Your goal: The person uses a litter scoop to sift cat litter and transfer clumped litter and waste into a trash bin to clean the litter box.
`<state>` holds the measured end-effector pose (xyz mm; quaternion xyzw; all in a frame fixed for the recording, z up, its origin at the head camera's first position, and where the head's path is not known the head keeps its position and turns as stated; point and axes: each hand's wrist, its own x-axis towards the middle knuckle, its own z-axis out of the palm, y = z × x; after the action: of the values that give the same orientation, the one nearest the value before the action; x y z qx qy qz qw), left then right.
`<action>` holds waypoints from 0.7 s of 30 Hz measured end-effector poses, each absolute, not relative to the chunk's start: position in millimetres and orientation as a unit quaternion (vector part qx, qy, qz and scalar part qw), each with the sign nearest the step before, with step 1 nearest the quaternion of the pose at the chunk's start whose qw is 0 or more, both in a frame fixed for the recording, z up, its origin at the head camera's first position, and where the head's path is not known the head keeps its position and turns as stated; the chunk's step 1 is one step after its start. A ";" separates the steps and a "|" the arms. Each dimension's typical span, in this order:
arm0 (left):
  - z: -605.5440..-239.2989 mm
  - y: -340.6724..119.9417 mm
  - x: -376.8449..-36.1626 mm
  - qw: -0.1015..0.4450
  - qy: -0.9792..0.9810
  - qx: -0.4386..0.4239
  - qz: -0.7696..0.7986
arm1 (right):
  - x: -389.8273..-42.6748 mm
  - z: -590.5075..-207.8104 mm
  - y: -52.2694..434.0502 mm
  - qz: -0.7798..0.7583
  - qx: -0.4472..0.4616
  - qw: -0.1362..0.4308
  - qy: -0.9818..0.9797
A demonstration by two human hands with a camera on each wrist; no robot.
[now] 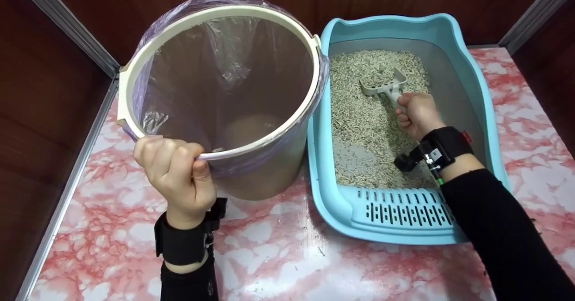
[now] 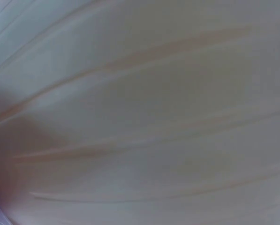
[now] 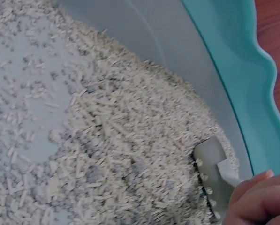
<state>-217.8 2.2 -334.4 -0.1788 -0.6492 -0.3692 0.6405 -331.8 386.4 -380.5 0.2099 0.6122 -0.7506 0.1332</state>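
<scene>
My left hand [image 1: 177, 171] grips the near rim of a cream bin [image 1: 220, 13] lined with a clear purple bag [image 1: 224, 81]; the bin tilts toward me. The left wrist view is filled by the bin's blurred pale wall [image 2: 140, 112]. My right hand [image 1: 417, 113] holds the handle of a grey scoop [image 1: 385, 85], its head lying in the pale litter [image 1: 368, 117] of a blue litter tray [image 1: 471, 67]. In the right wrist view the scoop [image 3: 214, 168] digs into the litter [image 3: 111, 140], with my fingertips [image 3: 254, 199] at the lower right.
The bin and tray stand side by side on a pink marbled surface [image 1: 278, 256]. Dark wooden walls close in behind and on both sides. A slotted blue step [image 1: 400, 209] forms the tray's near end. A bare grey patch [image 1: 355, 159] shows in the litter.
</scene>
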 end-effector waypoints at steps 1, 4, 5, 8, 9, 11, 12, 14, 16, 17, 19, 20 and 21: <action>-334.6 2.2 -218.1 0.641 -0.648 -0.179 -0.370 | -331.8 -382.2 386.4 -0.755 0.207 0.137 0.608; -335.3 1.9 -218.6 0.641 -0.647 -0.181 -0.371 | -331.3 -386.0 386.9 -0.758 0.198 0.154 0.602; -335.5 2.0 -218.6 0.641 -0.648 -0.180 -0.370 | -331.1 -386.6 386.9 -0.760 0.197 0.158 0.599; -335.9 1.8 -218.7 0.640 -0.649 -0.183 -0.369 | -329.7 -386.7 386.7 -0.767 0.189 0.155 0.593; -336.0 1.7 -218.8 0.640 -0.649 -0.183 -0.368 | -329.3 -386.3 386.2 -0.771 0.186 0.151 0.590; -335.8 1.7 -218.8 0.641 -0.647 -0.184 -0.369 | -328.6 -385.1 385.1 -0.779 0.180 0.146 0.583; -335.7 1.8 -218.9 0.641 -0.647 -0.185 -0.370 | -328.3 -384.3 384.5 -0.784 0.177 0.143 0.578; -335.7 1.7 -218.9 0.641 -0.646 -0.186 -0.370 | -327.8 -382.4 382.9 -0.791 0.174 0.139 0.569; -335.9 1.3 -218.9 0.640 -0.647 -0.188 -0.370 | -326.9 -380.5 381.5 -0.796 0.174 0.139 0.563; -335.9 1.2 -218.9 0.640 -0.647 -0.187 -0.370 | -326.4 -379.4 381.0 -0.797 0.175 0.139 0.560; -336.2 0.8 -219.0 0.640 -0.647 -0.189 -0.369 | -325.3 -377.3 380.0 -0.800 0.178 0.140 0.555; -336.3 0.8 -218.9 0.639 -0.647 -0.189 -0.369 | -324.6 -376.1 379.5 -0.801 0.179 0.141 0.553; -336.2 1.0 -218.9 0.640 -0.647 -0.189 -0.370 | -323.9 -374.8 379.0 -0.802 0.180 0.140 0.551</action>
<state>-218.9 1.0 -336.2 -0.1893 -0.6466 -0.3701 0.6396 -323.9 379.0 -374.8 0.1805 0.5515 -0.8023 0.1404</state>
